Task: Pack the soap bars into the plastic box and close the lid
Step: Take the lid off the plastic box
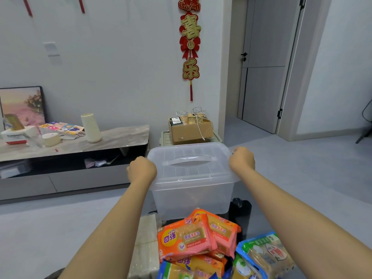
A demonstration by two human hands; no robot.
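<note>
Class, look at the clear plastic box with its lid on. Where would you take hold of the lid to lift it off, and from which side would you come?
Grip the lid at its two short ends, coming in from left and right as the left hand and right hand do now. Its rim overhangs the plastic box there, probably giving the fingers an edge to pull up. The flat top handle lies folded down.

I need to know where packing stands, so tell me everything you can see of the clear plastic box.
The plastic box is translucent, frosted-looking plastic, rectangular with rounded corners. Its ribbed lid is on and carries a flat-lying carry handle. It stands upright on a dark surface, just behind the wrapped soap bars. It looks empty: no soap shows through the walls. The left hand and right hand each grip one end of the lid.
</note>
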